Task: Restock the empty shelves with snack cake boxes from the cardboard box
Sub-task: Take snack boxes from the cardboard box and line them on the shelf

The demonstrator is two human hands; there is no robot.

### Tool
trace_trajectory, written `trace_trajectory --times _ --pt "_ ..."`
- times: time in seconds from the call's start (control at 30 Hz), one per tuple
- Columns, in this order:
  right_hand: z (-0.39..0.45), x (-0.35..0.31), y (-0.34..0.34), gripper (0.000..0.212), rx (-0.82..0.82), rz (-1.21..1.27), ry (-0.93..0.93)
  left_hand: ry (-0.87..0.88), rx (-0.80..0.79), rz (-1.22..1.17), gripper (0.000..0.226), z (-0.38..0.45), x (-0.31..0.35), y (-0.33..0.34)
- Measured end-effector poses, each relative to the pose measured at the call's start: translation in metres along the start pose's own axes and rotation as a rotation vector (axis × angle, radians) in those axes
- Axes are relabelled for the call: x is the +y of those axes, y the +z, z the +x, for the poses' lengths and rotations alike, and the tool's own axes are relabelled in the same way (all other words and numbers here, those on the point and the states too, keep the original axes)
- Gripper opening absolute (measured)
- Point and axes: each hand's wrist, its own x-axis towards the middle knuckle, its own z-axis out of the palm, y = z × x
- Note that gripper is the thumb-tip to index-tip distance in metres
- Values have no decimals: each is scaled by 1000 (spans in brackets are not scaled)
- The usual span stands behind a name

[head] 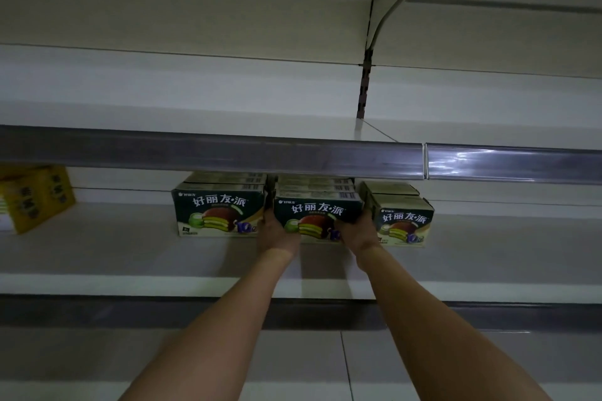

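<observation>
Both hands reach deep under the upper shelf (293, 156). Left hand (277, 231) and right hand (356, 231) clamp the middle box (317, 208) from either side, fingers curled round its end faces; each grip is grasping that box, and the box appears to be the front of a short row held together.

Location: middle box sits on the lower shelf (130, 247), between the left box (218, 212) and the right box (405, 221), close to both. More boxes lie behind each. A yellow pack (35, 197) stands well apart at far left. The cardboard box is not in view.

Risks, as judgement:
- Row is held by side pressure only; if the squeeze slackens, rear boxes could slip out of line or drop askew.
- Gaps to neighbours look tight; fingers may get pinched, or may shove the left or right box sideways when pulled out.
- Right box is already slightly skewed; a knock could turn it further.
- Low clearance under the upper shelf; lifting the box could scrape it.
</observation>
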Motion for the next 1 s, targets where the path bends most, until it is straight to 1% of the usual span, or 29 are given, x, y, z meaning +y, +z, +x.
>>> trace_trajectory --times 0.07,0.13,0.2,0.27,0.4,0.5,0.63,0.7,0.77,0.83,0.87,1.0 --pt "-2 -1 3 66 52 33 11 -39 19 -148 79 -2 1 2" --pt "-10 -4 4 66 149 94 27 -78 62 -269 73 -2 1 3" --pt "-20 -6 4 65 232 122 46 -105 89 -270 60 -1 -2 4" --pt "-26 -5 4 62 248 84 57 -103 88 -215 53 1 -6 6" --pt "-30 -10 4 58 202 -26 39 -91 72 -194 54 1 -5 6" --pt "-31 -14 6 57 165 -46 39 -99 45 -173 51 0 -4 3" --pt "-39 -19 3 60 55 -86 81 -127 -6 -110 45 -7 2 -9" --pt "-39 -20 -1 60 2 -117 91 -159 -63 -91 51 -11 8 -12" --pt "-42 -20 -8 53 -27 -153 91 -172 -106 -75 60 -19 12 -15" --pt "-48 -24 -18 45 -44 -179 95 -145 -111 -43 62 -27 16 -19" --pt "-52 -24 -24 45 -57 -188 102 -136 -107 -27 61 -30 17 -21" --pt "-64 -21 -45 58 -153 -309 139 -155 -111 86 54 -50 23 -30"
